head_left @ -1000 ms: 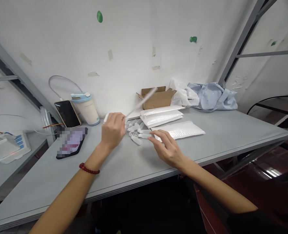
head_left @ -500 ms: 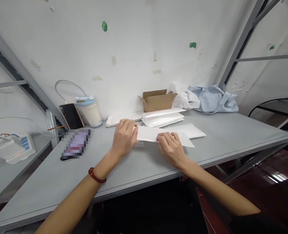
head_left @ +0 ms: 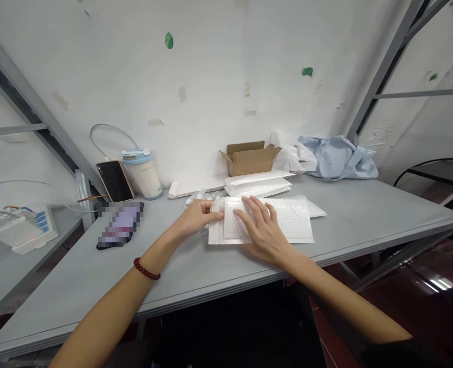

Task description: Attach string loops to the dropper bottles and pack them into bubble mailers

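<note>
A white bubble mailer lies flat on the grey table in front of me. My right hand rests on it with fingers spread and flat, pressing over a bulge near its left end. My left hand pinches the mailer's left edge, thumb on top. Small white packets lie just behind my left hand. A stack of more white mailers sits further back.
An open cardboard box, white plastic bag and light blue cloth stand against the wall. At left are a blue-lidded cup, a propped phone on a cable, a blurred dark item and a power strip.
My left hand brought a mailer down from the air onto the table. Both hands then laid it flat; my right hand moved from the small packets onto the mailer.
</note>
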Demonstrator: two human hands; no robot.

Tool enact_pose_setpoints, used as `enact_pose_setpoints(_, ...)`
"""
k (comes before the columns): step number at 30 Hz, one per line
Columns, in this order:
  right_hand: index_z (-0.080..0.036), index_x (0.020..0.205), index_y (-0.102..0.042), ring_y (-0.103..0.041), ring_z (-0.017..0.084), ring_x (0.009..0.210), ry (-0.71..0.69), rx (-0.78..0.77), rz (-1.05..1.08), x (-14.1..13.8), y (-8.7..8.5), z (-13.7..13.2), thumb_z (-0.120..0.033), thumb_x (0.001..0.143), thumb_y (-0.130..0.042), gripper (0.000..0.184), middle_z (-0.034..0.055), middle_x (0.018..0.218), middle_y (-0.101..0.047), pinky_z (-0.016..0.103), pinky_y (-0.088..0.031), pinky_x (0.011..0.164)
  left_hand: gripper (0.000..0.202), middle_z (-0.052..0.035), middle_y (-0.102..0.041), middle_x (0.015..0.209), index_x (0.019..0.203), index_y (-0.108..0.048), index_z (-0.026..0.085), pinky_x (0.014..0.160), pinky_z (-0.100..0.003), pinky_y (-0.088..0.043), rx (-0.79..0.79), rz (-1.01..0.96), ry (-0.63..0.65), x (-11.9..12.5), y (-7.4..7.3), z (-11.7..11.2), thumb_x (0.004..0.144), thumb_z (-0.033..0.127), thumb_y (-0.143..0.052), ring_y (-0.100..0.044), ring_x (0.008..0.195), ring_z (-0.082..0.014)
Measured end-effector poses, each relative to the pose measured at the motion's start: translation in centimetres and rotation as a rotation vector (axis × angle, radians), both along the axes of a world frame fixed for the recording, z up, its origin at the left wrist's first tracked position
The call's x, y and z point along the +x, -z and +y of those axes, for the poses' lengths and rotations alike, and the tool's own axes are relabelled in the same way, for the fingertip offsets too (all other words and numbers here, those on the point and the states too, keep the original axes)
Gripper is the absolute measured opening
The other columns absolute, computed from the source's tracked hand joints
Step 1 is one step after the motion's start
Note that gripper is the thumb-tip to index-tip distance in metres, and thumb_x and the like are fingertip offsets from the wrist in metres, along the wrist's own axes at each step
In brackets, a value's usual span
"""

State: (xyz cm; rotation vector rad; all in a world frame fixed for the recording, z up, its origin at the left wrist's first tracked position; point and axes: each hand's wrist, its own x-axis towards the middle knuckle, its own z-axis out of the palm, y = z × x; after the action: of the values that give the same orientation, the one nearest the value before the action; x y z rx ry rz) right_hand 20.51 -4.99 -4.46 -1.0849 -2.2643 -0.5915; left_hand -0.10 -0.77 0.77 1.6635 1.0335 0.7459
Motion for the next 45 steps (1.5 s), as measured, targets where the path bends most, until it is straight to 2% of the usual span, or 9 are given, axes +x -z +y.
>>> enact_pose_setpoints(5, -0.01, 0.138, -0.025, -0.02, 0.04, 0.133, -0.026, -0.124, -0.023, 0.2, 0.4, 0.0, -0.046, 0.067, -0.063, 0.089, 0.0254, 0.141, -0.027, 0.061, -0.018, 0.103, 0.03, 0.0043, -0.047, 0.055, 0.057, -0.052, 0.016, 0.051, -0.023, -0.033, 0.066, 0.087, 0.121, 0.8, 0.3, -0.7, 0.071, 0.037, -0.069, -0.043, 0.054, -0.0094)
enact_pose_setpoints(11, -0.014, 0.131, -0.03, -0.03, 0.037, 0.123, 0.009, -0.023, 0.035, 0.2, 0.6, 0.2, -0.039, 0.066, -0.065, 0.078, 0.0221, 0.13, -0.033, 0.058, -0.02, 0.101, 0.036, 0.0051, -0.041, 0.051, 0.055, -0.048, 0.016, 0.046, -0.022, -0.028, 0.165, 0.166, 0.039, 0.4, 0.1, -0.3, 0.076, 0.042, -0.063, -0.037, 0.048, -0.008)
enact_pose_setpoints(14, -0.015, 0.125, -0.035, -0.033, 0.036, 0.119, 0.06, 0.036, 0.062, 0.1, 0.6, 0.2, -0.032, 0.067, -0.066, 0.068, 0.021, 0.127, -0.037, 0.056, -0.021, 0.1, 0.041, 0.0016, -0.052, 0.054, 0.056, -0.053, 0.016, 0.05, -0.023, -0.037, 0.251, 0.25, -0.049, -0.5, -0.2, 0.4, 0.083, 0.047, -0.052, -0.048, 0.051, -0.0106)
enact_pose_setpoints(18, -0.017, 0.117, -0.043, -0.04, 0.032, 0.114, 0.091, -0.011, 0.048, 0.1, 0.6, 0.4, -0.025, 0.071, -0.062, 0.051, 0.0184, 0.122, -0.046, 0.053, -0.022, 0.099, 0.042, -0.007, -0.068, 0.075, 0.073, -0.065, 0.016, 0.067, -0.032, -0.048, 0.526, 0.522, -0.302, -2.3, 0.4, 2.2, 0.089, 0.046, -0.04, -0.062, 0.07, -0.0202)
enact_pose_setpoints(21, -0.017, 0.113, -0.046, -0.044, 0.029, 0.11, 0.075, -0.069, 0.051, 0.2, 0.6, 0.6, -0.022, 0.074, -0.058, 0.041, 0.0159, 0.119, -0.052, 0.051, -0.021, 0.098, 0.034, -0.0172, -0.066, 0.105, 0.097, -0.066, 0.011, 0.09, -0.046, -0.042, 0.625, 0.595, -0.404, -3.7, 1.8, 3.9, 0.086, 0.034, -0.044, -0.057, 0.103, -0.0312)
enact_pose_setpoints(24, -0.017, 0.112, -0.047, -0.047, 0.028, 0.108, 0.061, -0.101, 0.079, 0.2, 0.5, 0.6, -0.02, 0.075, -0.055, 0.038, 0.0151, 0.117, -0.054, 0.05, -0.021, 0.098, 0.038, -0.0158, -0.062, 0.119, 0.114, -0.062, 0.013, 0.101, -0.047, -0.033, 0.67, 0.633, -0.361, -4.6, 3.6, 5.3, 0.086, 0.029, -0.042, -0.051, 0.116, -0.0291)
enact_pose_setpoints(30, -0.016, 0.111, -0.048, -0.049, 0.027, 0.105, 0.053, -0.123, 0.096, 0.2, 0.5, 0.7, -0.02, 0.075, -0.053, 0.037, 0.0148, 0.116, -0.056, 0.048, -0.023, 0.095, 0.038, -0.0125, -0.06, 0.124, 0.115, -0.063, 0.018, 0.1, -0.049, -0.034, 0.662, 0.662, -0.323, -4.8, 5.7, 6.3, 0.085, 0.028, -0.041, -0.045, 0.121, -0.0287)
enact_pose_setpoints(38, -0.016, 0.11, -0.049, -0.048, 0.029, 0.106, 0.093, -0.135, 0.114, 0.2, 0.6, 0.8, -0.02, 0.073, -0.054, 0.037, 0.0152, 0.115, -0.056, 0.046, -0.025, 0.092, 0.019, -0.0123, -0.07, 0.093, 0.077, -0.067, 0.018, 0.091, -0.046, -0.041, 0.622, 0.525, -0.438, -4.3, 4.0, 5.7, 0.074, 0.021, -0.049, -0.057, 0.101, -0.0312)
enact_pose_setpoints(45, -0.015, 0.109, -0.05, -0.048, 0.029, 0.103, 0.15, -0.167, 0.134, 0.1, 0.6, 0.7, -0.021, 0.073, -0.055, 0.037, 0.015, 0.115, -0.055, 0.045, -0.028, 0.09, 0.018, -0.0044, -0.069, 0.072, 0.082, -0.059, 0.017, 0.063, -0.031, -0.05, 0.425, 0.249, -0.323, -4.0, 0.1, 3.2, 0.077, 0.034, -0.055, -0.063, 0.064, -0.017)
